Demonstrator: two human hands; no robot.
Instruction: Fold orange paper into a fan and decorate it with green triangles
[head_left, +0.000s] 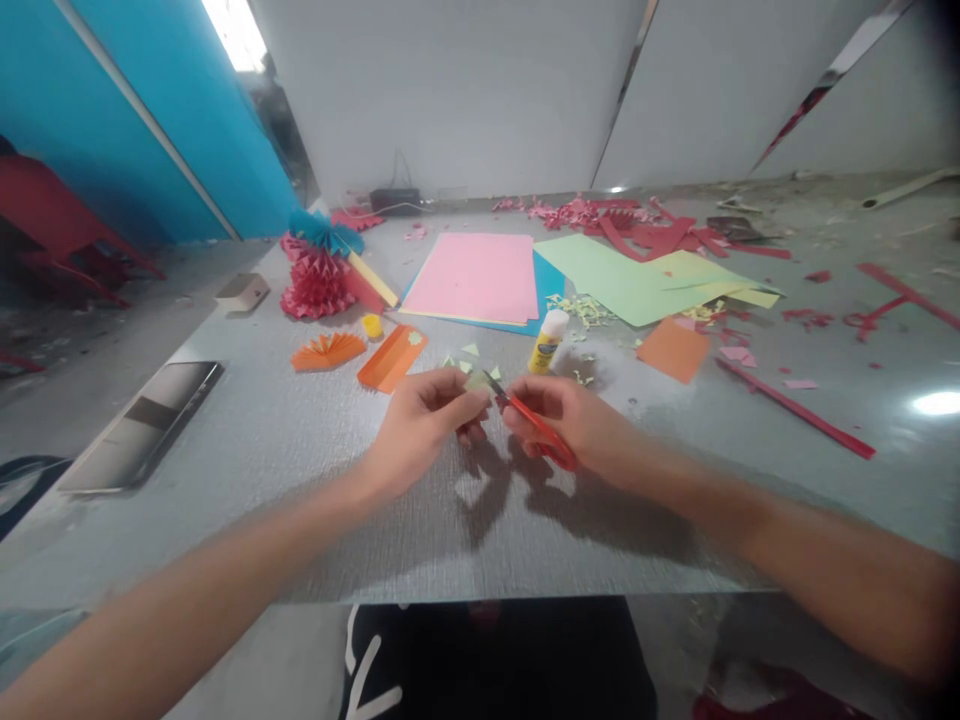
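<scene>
A small piece of pale green paper is pinched between the thumb and fingers of my left hand. My right hand grips orange-handled scissors, whose dark blades point at the paper's edge. Whether the blades touch the paper I cannot tell. Just beyond my fingers lie several small green paper cuttings. A glue stick with a white top stands upright behind my right hand. Left of the cuttings is a folded orange paper strip bearing a small green shape.
Pink sheets and green sheets lie at the back. An orange square and red scraps are on the right. To the left are an orange paper fan, a yellow cap, pleated red paper and a phone.
</scene>
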